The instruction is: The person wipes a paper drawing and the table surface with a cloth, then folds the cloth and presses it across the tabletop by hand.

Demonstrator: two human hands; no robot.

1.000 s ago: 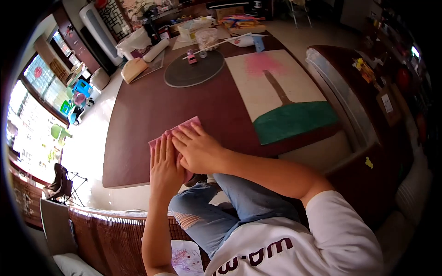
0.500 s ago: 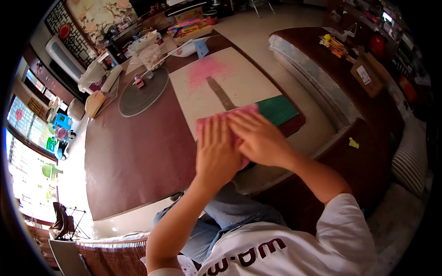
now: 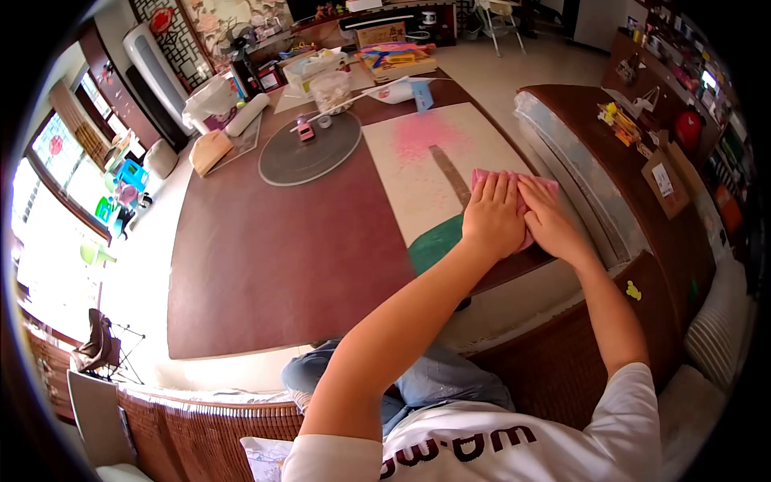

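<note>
A folded pink cloth (image 3: 548,185) lies on the lower right of a painted board (image 3: 401,173). My left hand (image 3: 495,215) rests flat on the cloth with its fingers straight. Beside it, touching, my right hand (image 3: 551,220) also presses down with fingers stretched out. The board shows a speckled pink patch (image 3: 427,132), a brown trunk-like stripe (image 3: 449,177) and a dark green area (image 3: 438,241) along its near edge. Part of that green is hidden beneath the cloth and my hands.
The board lies on a dark red-brown table (image 3: 281,249). To its left are a round grey turntable (image 3: 309,157) and a small pink bottle (image 3: 304,128). A white hair dryer (image 3: 393,92) is at the far side. A wooden bench (image 3: 586,169) stands right.
Both hands and the cloth have slid from the left of the board's green area to its right end. The green on the left is now uncovered. My view has shifted too.
</note>
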